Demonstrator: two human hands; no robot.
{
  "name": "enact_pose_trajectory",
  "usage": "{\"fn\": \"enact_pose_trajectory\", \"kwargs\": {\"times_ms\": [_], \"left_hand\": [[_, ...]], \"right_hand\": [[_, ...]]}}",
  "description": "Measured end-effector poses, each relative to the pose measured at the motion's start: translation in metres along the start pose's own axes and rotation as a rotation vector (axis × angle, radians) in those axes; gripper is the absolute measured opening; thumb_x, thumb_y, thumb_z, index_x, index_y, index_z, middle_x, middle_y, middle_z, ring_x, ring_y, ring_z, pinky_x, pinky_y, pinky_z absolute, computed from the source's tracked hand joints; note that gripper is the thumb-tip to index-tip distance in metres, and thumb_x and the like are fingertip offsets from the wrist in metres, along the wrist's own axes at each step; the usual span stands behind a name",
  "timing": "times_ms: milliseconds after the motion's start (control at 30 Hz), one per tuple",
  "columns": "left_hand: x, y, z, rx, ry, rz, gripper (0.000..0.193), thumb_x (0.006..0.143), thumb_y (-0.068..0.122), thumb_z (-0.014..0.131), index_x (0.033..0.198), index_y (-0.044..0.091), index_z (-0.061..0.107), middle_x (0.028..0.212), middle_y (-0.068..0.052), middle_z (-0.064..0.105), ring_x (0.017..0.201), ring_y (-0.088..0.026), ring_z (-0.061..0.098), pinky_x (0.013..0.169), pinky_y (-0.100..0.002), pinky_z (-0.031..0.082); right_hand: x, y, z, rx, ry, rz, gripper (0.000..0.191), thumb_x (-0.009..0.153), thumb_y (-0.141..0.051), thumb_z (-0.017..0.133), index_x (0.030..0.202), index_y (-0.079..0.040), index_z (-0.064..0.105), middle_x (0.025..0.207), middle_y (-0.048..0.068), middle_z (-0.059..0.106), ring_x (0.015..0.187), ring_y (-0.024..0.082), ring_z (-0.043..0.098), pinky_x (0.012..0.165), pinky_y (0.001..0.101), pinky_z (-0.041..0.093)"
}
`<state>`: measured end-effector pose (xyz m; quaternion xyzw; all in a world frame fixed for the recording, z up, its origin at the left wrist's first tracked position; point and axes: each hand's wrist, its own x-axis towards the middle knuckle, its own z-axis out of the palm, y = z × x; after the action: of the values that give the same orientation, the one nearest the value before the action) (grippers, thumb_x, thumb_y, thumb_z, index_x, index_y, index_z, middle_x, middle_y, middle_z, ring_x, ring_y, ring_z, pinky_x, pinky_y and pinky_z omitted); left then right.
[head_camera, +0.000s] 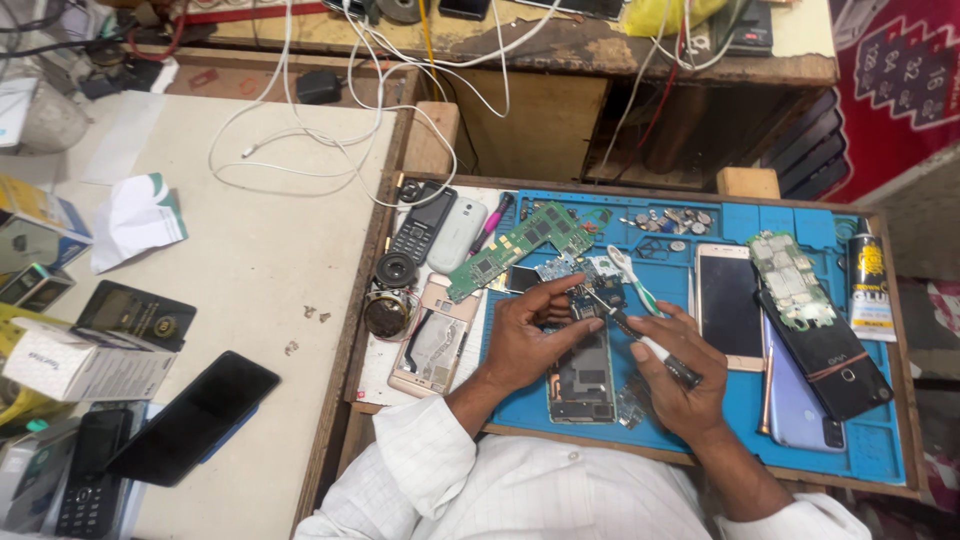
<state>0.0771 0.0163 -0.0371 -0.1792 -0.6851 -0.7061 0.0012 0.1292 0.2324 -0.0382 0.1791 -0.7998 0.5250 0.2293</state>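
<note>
An opened phone (582, 378) with its back off lies on a blue work mat (870, 440). My left hand (530, 335) rests on the phone's upper end, fingers pinching a small part by its top edge. My right hand (672, 375) grips a dark-handled tool (655, 350) whose tip points at the same spot near the top of the phone. A green circuit board (520, 245) lies just beyond my left hand, and a white toothbrush (630, 278) lies beside it.
A wooden tray frame (360, 300) bounds the mat. On the mat lie a white-fronted phone (728, 300), a second circuit board (790, 275), a black phone (835, 365), a lilac phone back (795, 410) and a glue tube (868, 285). Left, a black smartphone (195, 415), boxes and white cables (300, 140).
</note>
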Motion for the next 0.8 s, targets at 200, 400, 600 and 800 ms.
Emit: {"fn": "enact_pose_trajectory", "kwargs": {"times_ms": [200, 400, 600, 800], "left_hand": [[0.0021, -0.0018, -0.0016, -0.057, 0.030, -0.012, 0.056, 0.087, 0.009, 0.084, 0.138, 0.006, 0.063, 0.099, -0.007, 0.077, 0.093, -0.009, 0.074, 0.086, -0.026, 0.063], [0.0034, -0.0017, -0.0007, -0.060, 0.074, -0.013, 0.056, 0.087, 0.006, 0.084, 0.139, 0.005, 0.063, 0.097, -0.006, 0.076, 0.091, -0.008, 0.072, 0.083, -0.025, 0.062], [0.0022, -0.0034, -0.0004, -0.093, 0.074, -0.041, 0.056, 0.087, 0.004, 0.084, 0.140, 0.005, 0.064, 0.086, 0.000, 0.069, 0.082, -0.003, 0.064, 0.078, -0.021, 0.059], [0.0015, -0.0058, 0.0010, -0.136, 0.066, -0.033, 0.056, 0.088, 0.003, 0.083, 0.140, 0.004, 0.064, 0.083, 0.003, 0.064, 0.080, -0.001, 0.061, 0.076, -0.020, 0.057]], "right_hand": [[0.0019, -0.0021, -0.0001, -0.024, -0.016, -0.004, 0.021, 0.096, -0.010, 0.069, 0.116, -0.005, 0.072, 0.113, 0.011, 0.076, 0.107, 0.022, 0.073, 0.120, 0.0502, 0.044], [0.0027, -0.0026, -0.0008, -0.016, -0.037, -0.013, 0.019, 0.097, -0.011, 0.068, 0.114, -0.005, 0.073, 0.110, 0.010, 0.076, 0.105, 0.021, 0.074, 0.120, 0.0508, 0.044], [0.0004, -0.0007, -0.0023, 0.029, -0.013, 0.013, 0.019, 0.098, -0.011, 0.067, 0.115, -0.004, 0.072, 0.112, 0.012, 0.076, 0.109, 0.022, 0.073, 0.122, 0.0512, 0.043], [-0.0005, -0.0003, -0.0020, 0.062, 0.021, 0.056, 0.019, 0.100, -0.012, 0.067, 0.117, -0.004, 0.072, 0.109, 0.012, 0.077, 0.109, 0.021, 0.074, 0.122, 0.0505, 0.044]]}}
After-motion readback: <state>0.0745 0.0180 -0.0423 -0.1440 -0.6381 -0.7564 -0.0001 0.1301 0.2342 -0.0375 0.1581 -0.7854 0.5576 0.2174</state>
